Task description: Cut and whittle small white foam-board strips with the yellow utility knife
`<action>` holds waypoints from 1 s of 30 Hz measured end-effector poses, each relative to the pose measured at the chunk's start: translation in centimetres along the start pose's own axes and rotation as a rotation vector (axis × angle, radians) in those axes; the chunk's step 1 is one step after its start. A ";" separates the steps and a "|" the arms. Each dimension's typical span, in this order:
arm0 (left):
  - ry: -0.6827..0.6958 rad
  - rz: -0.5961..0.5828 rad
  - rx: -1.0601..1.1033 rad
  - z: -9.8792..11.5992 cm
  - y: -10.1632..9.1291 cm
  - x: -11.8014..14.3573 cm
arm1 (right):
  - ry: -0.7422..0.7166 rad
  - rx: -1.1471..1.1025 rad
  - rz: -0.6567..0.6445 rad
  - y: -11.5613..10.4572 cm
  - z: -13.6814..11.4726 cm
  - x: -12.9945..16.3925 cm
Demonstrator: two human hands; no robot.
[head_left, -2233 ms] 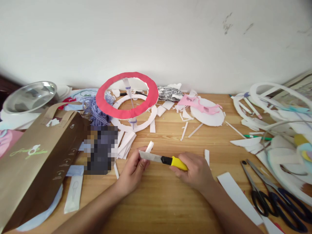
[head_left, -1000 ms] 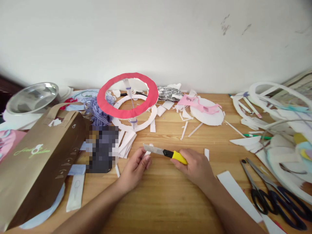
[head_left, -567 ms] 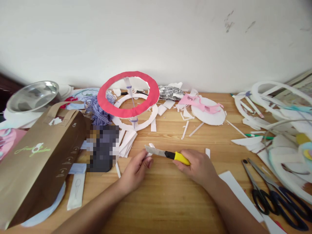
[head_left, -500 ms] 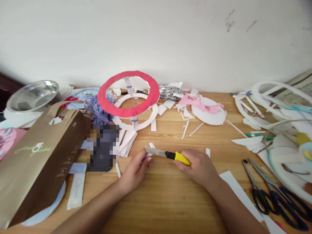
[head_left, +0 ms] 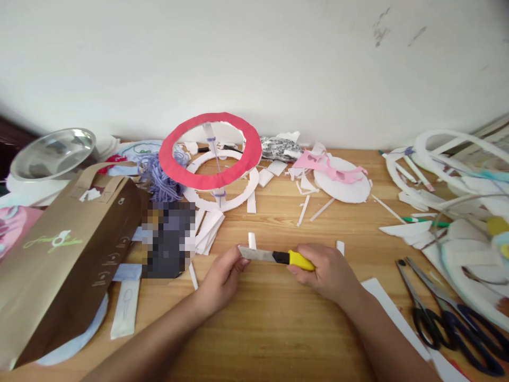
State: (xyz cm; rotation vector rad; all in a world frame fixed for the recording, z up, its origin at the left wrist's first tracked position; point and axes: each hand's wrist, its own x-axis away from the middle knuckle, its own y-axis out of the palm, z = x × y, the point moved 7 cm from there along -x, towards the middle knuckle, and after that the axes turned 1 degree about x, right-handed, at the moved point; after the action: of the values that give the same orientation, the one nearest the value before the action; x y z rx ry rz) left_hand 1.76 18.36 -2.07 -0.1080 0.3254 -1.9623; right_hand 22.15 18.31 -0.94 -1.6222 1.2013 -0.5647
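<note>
Head-camera view, nearest first: two bare forearms reach in over the wooden table (head_left: pixel 278 318). The right hand (head_left: pixel 328 273) is closed around the yellow-handled utility knife with its long bare steel blade (head_left: pixel 274 257), fingers wrapped on the handle. The left hand (head_left: pixel 222 278) pinches the foot of a small upright white foam strip (head_left: pixel 252 241), thumb and fingertips pressed together right by the blade's tip.

The main risk, as I judge it, is a cut: the blade is far extended and its tip lies against the left fingertips, so a slip or a sudden give in the foam could drive the edge into them. A blade run out this long may also flex or snap under side pressure. The strip is narrow and held only at its base, so it could tip or tear instead of cutting cleanly.

The strip itself is short, white, thin and stands near vertical just behind the blade, at the middle of the table between the two hands; its lower end is hidden by the blade and fingers.

Further out, black-handled scissors (head_left: pixel 445 318) lie at the right, well apart from the hands, and a brown paper bag (head_left: pixel 59 254) lies at the left. Beyond, white foam offcuts (head_left: pixel 209 225) scatter about, a white disc with pink paper (head_left: pixel 342 180) lies on the table, and a red paper ring on a white foam ring (head_left: pixel 209 151) stands near the wall.
</note>
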 end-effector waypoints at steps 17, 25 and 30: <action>0.018 0.001 -0.067 0.2 -0.2 -0.1 | 0.019 0.008 0.073 -0.4 0.2 0.0; 0.018 0.008 -0.067 0.3 -0.3 -0.3 | 0.056 -0.032 0.036 0.0 0.1 -0.1; 0.015 0.030 -0.078 0.2 -0.4 -0.3 | 0.100 -0.045 0.076 -0.3 0.3 -0.1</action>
State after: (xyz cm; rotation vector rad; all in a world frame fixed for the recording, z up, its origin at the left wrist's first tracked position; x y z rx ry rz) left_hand 1.61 18.73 -1.72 -0.1381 0.4110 -1.9220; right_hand 22.50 18.52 -0.79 -1.5941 1.3522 -0.5801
